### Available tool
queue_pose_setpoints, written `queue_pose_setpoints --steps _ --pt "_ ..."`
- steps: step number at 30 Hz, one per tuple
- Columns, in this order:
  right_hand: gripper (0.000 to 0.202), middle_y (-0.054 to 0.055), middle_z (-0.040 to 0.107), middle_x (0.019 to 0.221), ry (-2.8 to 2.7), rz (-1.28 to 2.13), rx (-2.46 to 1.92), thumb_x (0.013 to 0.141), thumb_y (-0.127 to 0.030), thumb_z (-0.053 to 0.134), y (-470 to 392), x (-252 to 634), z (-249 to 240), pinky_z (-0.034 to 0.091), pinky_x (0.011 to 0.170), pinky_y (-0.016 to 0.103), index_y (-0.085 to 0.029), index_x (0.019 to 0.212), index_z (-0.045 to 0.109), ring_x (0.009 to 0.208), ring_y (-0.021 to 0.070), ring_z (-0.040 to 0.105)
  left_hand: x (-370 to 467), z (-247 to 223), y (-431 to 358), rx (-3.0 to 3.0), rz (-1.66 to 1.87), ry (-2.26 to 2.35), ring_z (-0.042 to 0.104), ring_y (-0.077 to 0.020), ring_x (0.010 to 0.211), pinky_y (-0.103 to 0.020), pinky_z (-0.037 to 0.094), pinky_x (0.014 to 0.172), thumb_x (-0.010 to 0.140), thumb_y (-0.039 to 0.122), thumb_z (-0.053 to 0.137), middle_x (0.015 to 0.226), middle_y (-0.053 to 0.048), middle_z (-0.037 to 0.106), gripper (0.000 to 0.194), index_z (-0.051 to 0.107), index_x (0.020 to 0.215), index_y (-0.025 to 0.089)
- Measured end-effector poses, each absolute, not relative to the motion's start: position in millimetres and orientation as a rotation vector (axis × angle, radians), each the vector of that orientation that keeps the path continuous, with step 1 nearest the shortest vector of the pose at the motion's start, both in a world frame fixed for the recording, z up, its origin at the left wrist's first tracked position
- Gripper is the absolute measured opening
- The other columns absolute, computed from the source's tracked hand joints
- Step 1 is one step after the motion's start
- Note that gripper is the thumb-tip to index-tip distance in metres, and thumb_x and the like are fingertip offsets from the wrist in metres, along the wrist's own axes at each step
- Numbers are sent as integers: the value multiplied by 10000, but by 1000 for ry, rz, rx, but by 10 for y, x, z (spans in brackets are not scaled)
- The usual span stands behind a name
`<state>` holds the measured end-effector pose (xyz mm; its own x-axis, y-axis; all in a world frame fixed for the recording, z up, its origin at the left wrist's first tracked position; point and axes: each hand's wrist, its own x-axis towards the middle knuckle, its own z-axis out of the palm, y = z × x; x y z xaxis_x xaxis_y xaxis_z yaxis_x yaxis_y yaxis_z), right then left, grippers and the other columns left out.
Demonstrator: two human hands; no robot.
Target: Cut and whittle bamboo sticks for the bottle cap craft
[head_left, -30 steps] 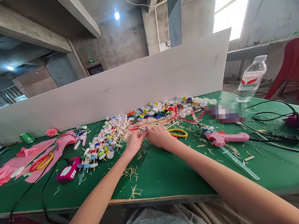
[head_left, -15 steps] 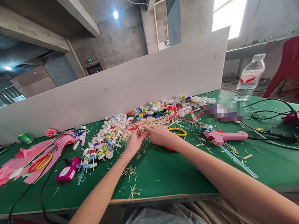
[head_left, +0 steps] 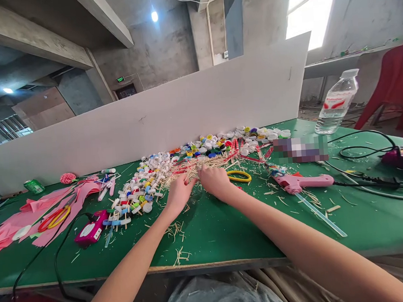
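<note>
My left hand (head_left: 178, 192) is closed, with thumb and fingers together, just above the green table. Close beside it on the right, my right hand (head_left: 214, 182) is also closed with curled fingers. Whatever sits in the fingertips is too small or too hidden to name. Both hands are at the near edge of a pile of thin wooden sticks (head_left: 207, 163). To their left spreads a heap of bottle caps (head_left: 142, 185), several with short sticks attached. Yellow-handled scissors (head_left: 242, 175) lie right of my right hand, partly covered by it.
A pink glue gun (head_left: 303, 183) with a clear glue stick lies at the right, its cable trailing off. Further back stands a water bottle (head_left: 336, 104). At the left are a magenta box (head_left: 91, 230), pink paper (head_left: 63, 197) and a green can (head_left: 34, 186). A white board (head_left: 144, 123) stands behind.
My hands have drawn slightly apart. The small pale piece seen between the fingertips earlier is now mostly hidden, and my right fingers are more curled.
</note>
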<state>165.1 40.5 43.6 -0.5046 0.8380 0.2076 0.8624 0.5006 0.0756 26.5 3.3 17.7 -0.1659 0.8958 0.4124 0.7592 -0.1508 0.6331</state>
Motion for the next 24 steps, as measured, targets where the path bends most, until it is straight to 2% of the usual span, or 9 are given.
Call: queue_pose_setpoints --steps 3,7,10,16,24 --pt "440 230 667 930 -2427 -290 -1581 992 -279 163 515 1759 457 457 682 339 -69 1111 531 890 284 678 327 150 18 1936 1235 1840 262 -107 490 -257 178 514 866 510 511 527 59 270 461 263 608 219" --pt "467 185 680 858 -2353 -298 -1565 1006 -348 126 565 1810 487 451 656 327 -95 1081 512 838 280 684 296 119 48 1810 1309 1685 327 -120 472 -267 226 501 925 544 365 555 41 340 386 391 708 226" --pt "459 153 687 911 -2398 -296 -1443 1010 -399 116 515 1758 499 438 658 307 -140 1108 482 838 266 680 257 133 65 1598 1363 1597 306 -111 440 -269 234 466 895 621 366 569 45 336 409 411 776 233" --pt "433 115 694 957 -2534 -265 -1237 1008 -445 139 439 1712 483 415 644 290 -181 1167 443 822 253 675 320 215 51 1268 1335 1414 168 -74 430 -243 166 426 847 709 362 586 72 205 476 348 761 241" --pt "429 106 698 933 -2599 -253 -1131 1014 -424 139 436 1728 473 384 622 283 -170 1177 443 831 249 668 300 224 42 1227 1344 1254 150 -67 455 -232 126 426 866 613 431 605 62 218 414 372 736 225"
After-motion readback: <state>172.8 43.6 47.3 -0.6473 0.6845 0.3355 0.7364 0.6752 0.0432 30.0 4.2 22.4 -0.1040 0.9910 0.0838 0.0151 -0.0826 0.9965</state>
